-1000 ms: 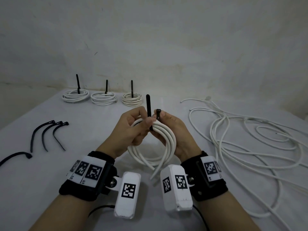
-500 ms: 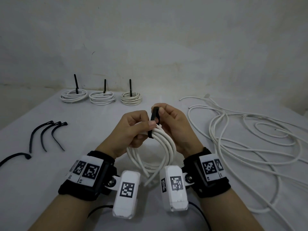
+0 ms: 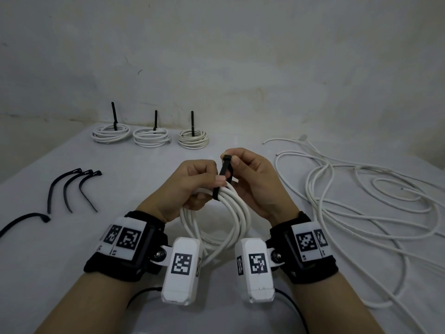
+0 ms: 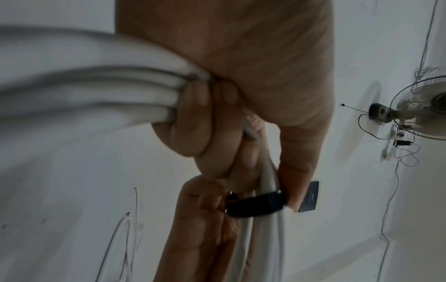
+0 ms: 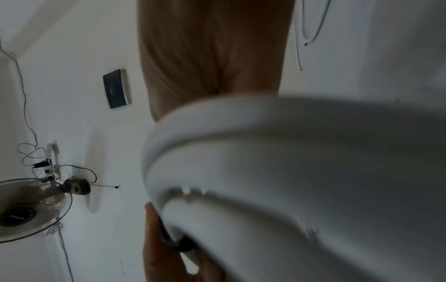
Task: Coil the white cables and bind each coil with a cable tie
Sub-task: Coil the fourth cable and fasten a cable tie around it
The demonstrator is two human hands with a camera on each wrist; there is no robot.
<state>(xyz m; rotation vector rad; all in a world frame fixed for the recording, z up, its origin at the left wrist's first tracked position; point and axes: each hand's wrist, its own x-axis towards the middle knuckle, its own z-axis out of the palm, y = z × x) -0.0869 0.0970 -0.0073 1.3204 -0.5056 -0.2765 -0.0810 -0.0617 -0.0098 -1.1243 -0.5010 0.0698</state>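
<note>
A white cable coil (image 3: 231, 213) hangs between my two hands above the table. My left hand (image 3: 199, 182) grips the coil's top, thumb pressing on a black cable tie (image 3: 222, 174) wrapped round the strands. My right hand (image 3: 243, 165) pinches the tie's upper end. In the left wrist view the tie (image 4: 255, 205) loops round the white strands (image 4: 96, 91) beside my curled fingers (image 4: 193, 124). The right wrist view is mostly filled by the blurred coil (image 5: 289, 171), with the tie (image 5: 178, 246) dark beneath it. Loose white cables (image 3: 361, 201) lie tangled at the right.
Three bound coils (image 3: 110, 135) (image 3: 151, 138) (image 3: 193, 139) stand in a row at the table's back, black tie ends sticking up. Spare black ties (image 3: 72, 189) lie at the left, one more (image 3: 24, 221) near the left edge. A wall rises behind the table.
The tie's long end, upright a second ago, has been bent over and is now held by my right hand at the top. Both hands shifted slightly.
</note>
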